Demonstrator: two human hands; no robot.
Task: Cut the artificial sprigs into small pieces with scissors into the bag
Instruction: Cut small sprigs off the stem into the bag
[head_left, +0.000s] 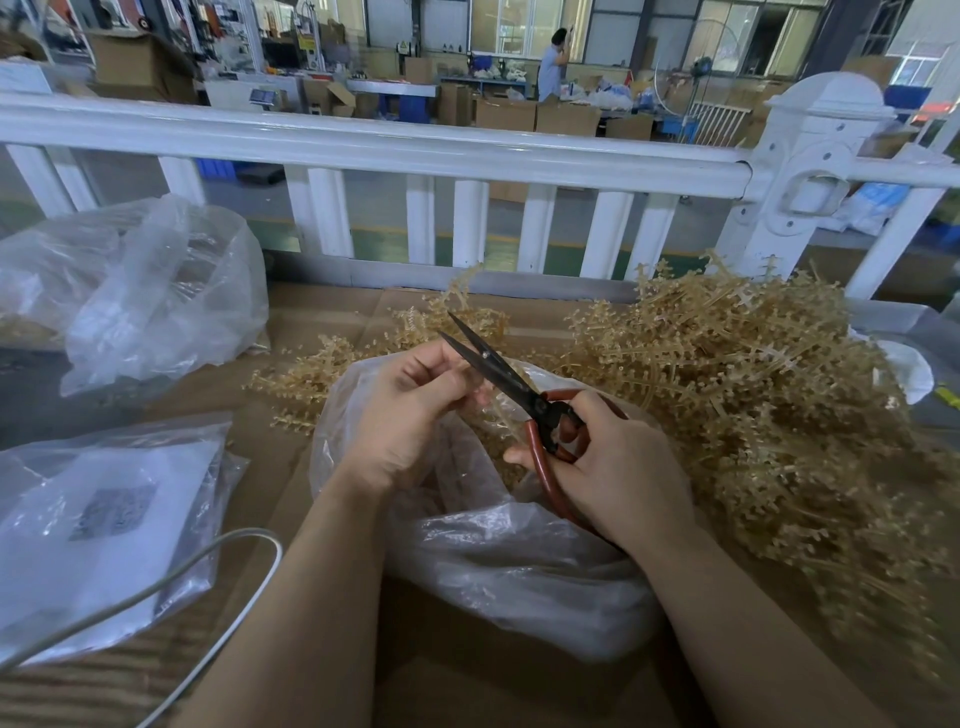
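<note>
Cutting step: left hand pinches a sprig above the bag; right hand grips parted scissors; next, close blades.

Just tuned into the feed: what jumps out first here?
The red-handled scissors stand at centre, blades open, gripped by the right hand over the clear bag. The left hand pinches a sprig piece beside the blades. A big heap of tan sprigs fills the right side.

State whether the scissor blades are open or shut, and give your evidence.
Open. The scissors' two dark blade tips stand apart above the bag.
</note>
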